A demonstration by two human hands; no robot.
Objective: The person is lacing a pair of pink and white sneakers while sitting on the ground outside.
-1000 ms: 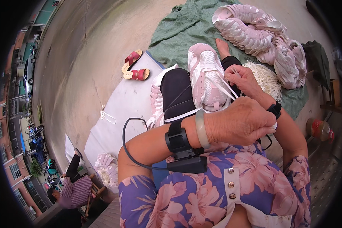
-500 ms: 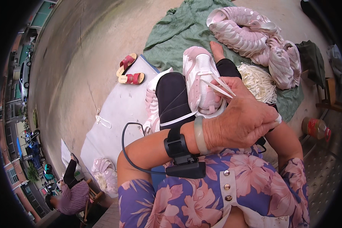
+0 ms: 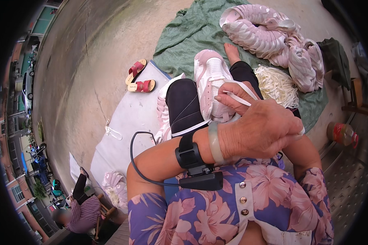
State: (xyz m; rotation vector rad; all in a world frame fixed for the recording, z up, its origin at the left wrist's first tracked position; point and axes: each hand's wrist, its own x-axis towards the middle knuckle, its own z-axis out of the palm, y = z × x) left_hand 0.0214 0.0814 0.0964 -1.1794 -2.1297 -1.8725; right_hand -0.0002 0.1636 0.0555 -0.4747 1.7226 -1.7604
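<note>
A pink-and-white sneaker (image 3: 213, 73) rests on my lap between my black-clad thighs, toe pointing away. My right hand (image 3: 237, 96) is over its lacing area, thumb and fingers pinched on a flat white shoelace (image 3: 237, 99). Strands of that lace run back toward my left hand (image 3: 270, 126), which is closed in a fist in front of my right forearm and hides part of it. A small white bit shows at the left hand's fingertips, apparently lace. A pale bangle (image 3: 215, 143) and a black strapped device (image 3: 200, 181) are on my left forearm.
Bundled pink-and-white shoe parts (image 3: 257, 38) and a heap of white laces (image 3: 278, 86) lie on a green cloth (image 3: 184, 36). Red sandals (image 3: 142, 85) stand left. More shoe parts (image 3: 161, 116) sit beside my left leg. A bottle (image 3: 341, 134) lies right; a person (image 3: 84, 212) sits lower left.
My right hand has shifted slightly left over the sneaker, and its thumb now shows pressed toward the fingers on the lace. The left hand stays closed and has barely moved.
</note>
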